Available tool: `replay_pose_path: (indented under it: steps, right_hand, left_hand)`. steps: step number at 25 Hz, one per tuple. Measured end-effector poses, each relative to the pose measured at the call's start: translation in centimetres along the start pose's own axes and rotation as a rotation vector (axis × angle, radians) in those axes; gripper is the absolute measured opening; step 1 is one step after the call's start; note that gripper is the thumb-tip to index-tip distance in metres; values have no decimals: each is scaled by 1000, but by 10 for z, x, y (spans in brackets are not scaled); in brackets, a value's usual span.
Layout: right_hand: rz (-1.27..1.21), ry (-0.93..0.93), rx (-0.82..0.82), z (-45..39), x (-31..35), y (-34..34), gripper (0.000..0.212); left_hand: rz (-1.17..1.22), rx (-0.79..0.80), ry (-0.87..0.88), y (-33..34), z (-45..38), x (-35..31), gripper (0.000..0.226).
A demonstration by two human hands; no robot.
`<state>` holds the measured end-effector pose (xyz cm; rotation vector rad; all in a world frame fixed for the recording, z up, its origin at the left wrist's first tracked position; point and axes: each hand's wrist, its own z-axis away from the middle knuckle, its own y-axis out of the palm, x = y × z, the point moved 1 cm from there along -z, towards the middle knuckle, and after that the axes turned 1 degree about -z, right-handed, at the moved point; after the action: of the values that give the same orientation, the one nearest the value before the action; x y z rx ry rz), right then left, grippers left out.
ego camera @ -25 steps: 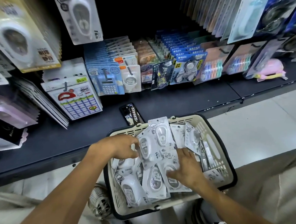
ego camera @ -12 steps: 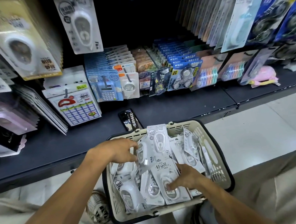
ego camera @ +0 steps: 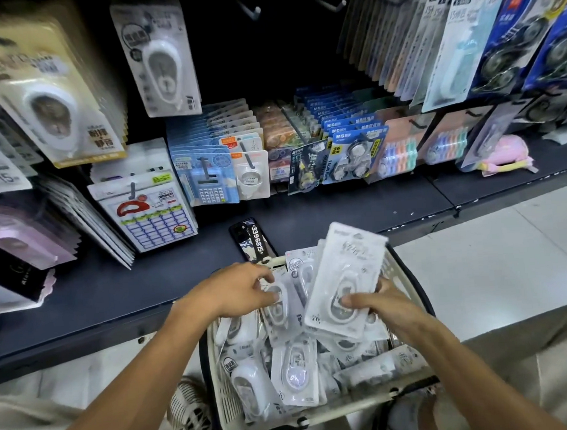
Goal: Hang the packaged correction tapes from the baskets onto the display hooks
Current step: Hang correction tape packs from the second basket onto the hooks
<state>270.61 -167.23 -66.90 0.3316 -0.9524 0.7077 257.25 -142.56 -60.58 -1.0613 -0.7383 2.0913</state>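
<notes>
Phone [ego camera: 252, 240] (face-down?) lies on shelf [ego camera: 112, 287] behind basket [ego camera: 222, 417].

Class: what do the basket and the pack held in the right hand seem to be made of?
Cream slotted basket with black rim: looks like moulded matt plastic, given its slotted walls. White correction-tape pack in the right hand: probably printed card under a clear glossy plastic blister.

The right hand [ego camera: 387, 303] grips a white packaged correction tape [ego camera: 345, 277], tilted and lifted above the cream basket [ego camera: 227, 410], thumb across its blister. The left hand [ego camera: 239, 293] pinches a bunch of similar packs [ego camera: 289, 293] standing upright in the basket, which is full of loose packs. A phone [ego camera: 252, 239] lies on the dark shelf [ego camera: 112, 287] just behind the basket. Two bare display hooks [ego camera: 251, 10] jut from the dark backboard above rows of hanging stationery.
</notes>
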Motion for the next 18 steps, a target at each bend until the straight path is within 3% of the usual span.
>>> replay_pose_path:
  steps: [4, 6, 11, 18]
  right_hand:
    - [-376, -194, 251, 14, 50, 22, 61]
    - [-467, -284, 261, 22, 75, 38, 57]
    - [-659, -373, 156, 29, 118, 70, 54]
    - [-659, -440, 152, 37, 156, 94, 53]
  left_hand:
    - [857, 52, 131, -5, 8, -32, 64]
    - [1064, -68, 185, -16, 11, -40, 64]
    - [1272, -358, 268, -49, 30, -35, 52]
    - [1338, -413, 344, -75, 51, -27, 56]
